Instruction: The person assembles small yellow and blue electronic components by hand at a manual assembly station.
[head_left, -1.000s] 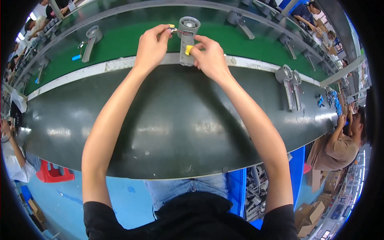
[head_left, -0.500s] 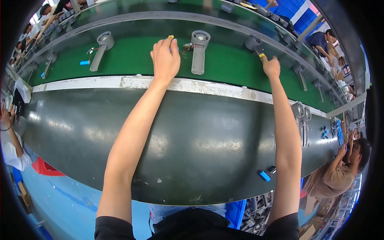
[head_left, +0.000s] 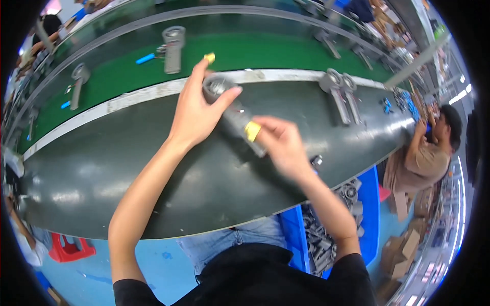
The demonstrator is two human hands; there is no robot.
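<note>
Over the dark table, both my hands hold a grey handheld fan housing (head_left: 236,121), tilted with its round fan head up to the left and its handle down to the right. My left hand (head_left: 193,113) is closed around the head, the thumb across its near side. Along the handle, my right hand (head_left: 285,147) grips with thumb and fingers, somewhat blurred. A yellow wrap (head_left: 252,130) covers a right fingertip and another yellow wrap (head_left: 209,57) a left one. Beside my right wrist lies a small dark part (head_left: 317,162), partly hidden by it.
A green conveyor belt (head_left: 122,66) carries more fan housings (head_left: 173,58), some with blue batteries (head_left: 145,58). Two housings (head_left: 337,99) lie at the table's right, near blue batteries (head_left: 388,105). Below is a blue bin (head_left: 371,219) of grey parts. A co-worker (head_left: 421,158) sits at right.
My right hand has brought a fan housing from the belt over the table, and my left hand has come onto its head. The view has swung to the right.
</note>
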